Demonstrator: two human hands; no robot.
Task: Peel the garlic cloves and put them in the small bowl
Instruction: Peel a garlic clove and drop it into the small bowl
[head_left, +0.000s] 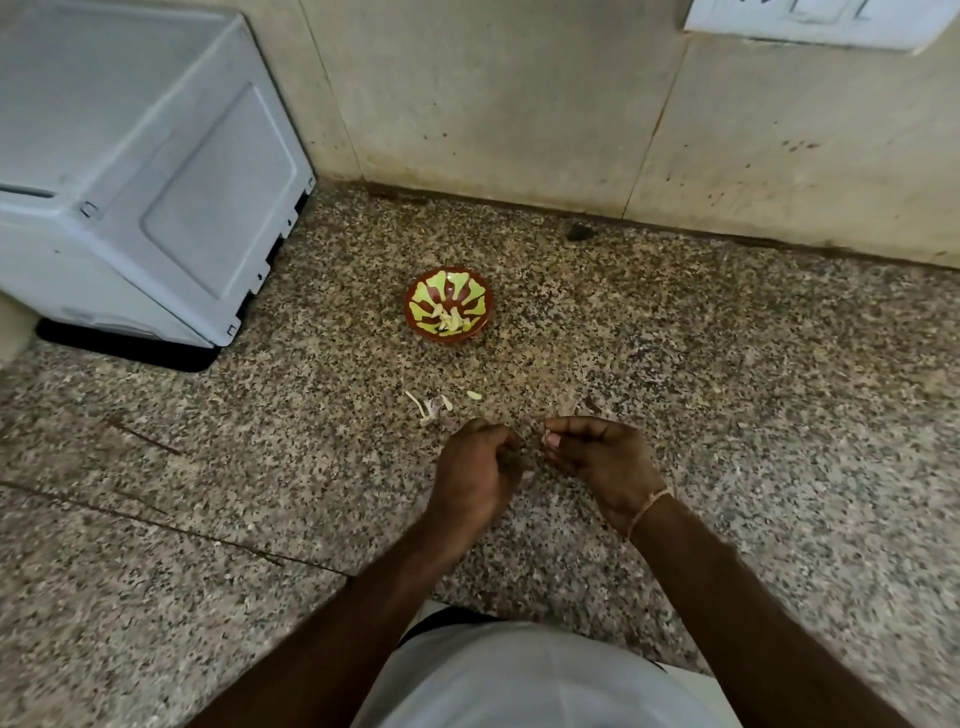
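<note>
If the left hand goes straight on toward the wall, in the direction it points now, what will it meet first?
Probably the loose garlic skins on the counter, just beyond the left hand. The small bowl lies farther on the same line. Depth is unclear, so the hand might pass above the skins.

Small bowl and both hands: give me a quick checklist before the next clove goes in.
1. Small bowl upright on the counter: ok.
2. Room in the bowl, only a few peeled cloves inside: ok.
3. Path from the hands to the bowl, only peel scraps and a loose clove between: ok.
4. Right hand pinching something pale at its fingertips: ok.
5. That piece fully peeled: cannot tell.
6. Left hand holding anything: cannot tell.
</note>
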